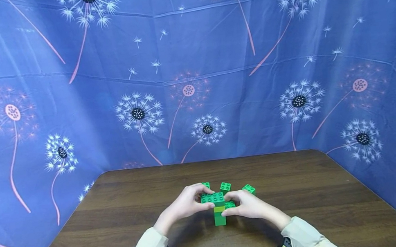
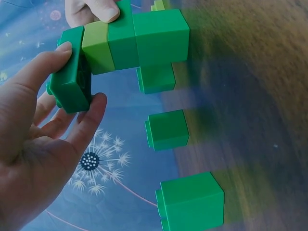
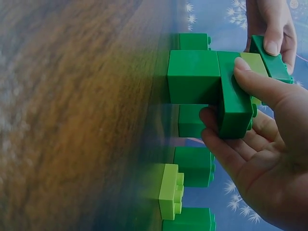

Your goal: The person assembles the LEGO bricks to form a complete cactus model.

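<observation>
A small tower of toy building bricks stands upright on the table between my hands. Its tall green bottom brick (image 3: 192, 77) carries a longer green brick (image 3: 233, 101) that juts out to the right. Above that is a lime brick (image 2: 98, 48). My left hand (image 1: 189, 201) pinches a studded green brick (image 2: 72, 72) between thumb and fingers at the top of the tower, its free end overhanging to the left and its underside right at the lime brick. With thumb above and fingers beneath, my right hand (image 1: 246, 204) grips the jutting green brick.
Behind the tower several loose green bricks stand on the wooden table (image 1: 120, 215), one a square-topped brick (image 1: 225, 186) and another a brick (image 1: 249, 189) further right. A flat lime brick (image 3: 168, 192) lies to the right. A blue dandelion-patterned cloth (image 1: 239, 93) hangs beyond the table.
</observation>
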`<state>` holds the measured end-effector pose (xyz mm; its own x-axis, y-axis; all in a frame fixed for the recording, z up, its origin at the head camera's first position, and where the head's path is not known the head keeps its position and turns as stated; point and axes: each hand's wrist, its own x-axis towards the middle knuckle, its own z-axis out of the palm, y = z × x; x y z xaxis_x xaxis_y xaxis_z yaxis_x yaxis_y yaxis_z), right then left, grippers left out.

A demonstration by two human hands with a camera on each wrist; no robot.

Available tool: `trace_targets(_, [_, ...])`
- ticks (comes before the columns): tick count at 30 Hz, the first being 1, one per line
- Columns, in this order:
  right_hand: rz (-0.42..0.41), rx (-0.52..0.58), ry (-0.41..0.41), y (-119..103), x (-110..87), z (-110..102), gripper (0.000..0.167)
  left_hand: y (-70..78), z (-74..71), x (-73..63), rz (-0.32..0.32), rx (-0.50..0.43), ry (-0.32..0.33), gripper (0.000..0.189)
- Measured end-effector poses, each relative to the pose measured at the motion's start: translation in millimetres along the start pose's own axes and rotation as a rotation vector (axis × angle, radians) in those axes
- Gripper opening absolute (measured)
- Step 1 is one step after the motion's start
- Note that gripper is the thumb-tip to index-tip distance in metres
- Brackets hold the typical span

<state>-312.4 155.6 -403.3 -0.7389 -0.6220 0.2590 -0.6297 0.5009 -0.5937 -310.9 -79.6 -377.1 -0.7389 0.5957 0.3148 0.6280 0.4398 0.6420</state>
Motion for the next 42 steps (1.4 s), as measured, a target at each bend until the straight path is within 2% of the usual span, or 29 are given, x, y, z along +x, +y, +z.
trace_targets(6, [-0.011, 0.014, 0.005, 1.5, 0.2, 0.7, 0.024, 0.4, 0.7, 0.4, -0.011, 0.012, -0.004, 0.029])
trace_targets(16, [-0.021, 0.024, 0.012, 2.6, 1.3, 4.1, 0.024, -2.0, 0.7, 0.9, -0.046, 0.004, -0.046, 0.027])
trace_targets(31, [-0.033, 0.003, 0.019, 3.5, 6.7, 3.3, 0.025, -1.8, 2.8, 3.3, -0.054, 0.029, 0.010, 0.021])
trace_targets(42, [-0.023, 0.010, 0.000, 1.3, 6.4, 3.4, 0.025, -5.0, 7.3, 1.6, -0.119, -0.084, 0.017, 0.020])
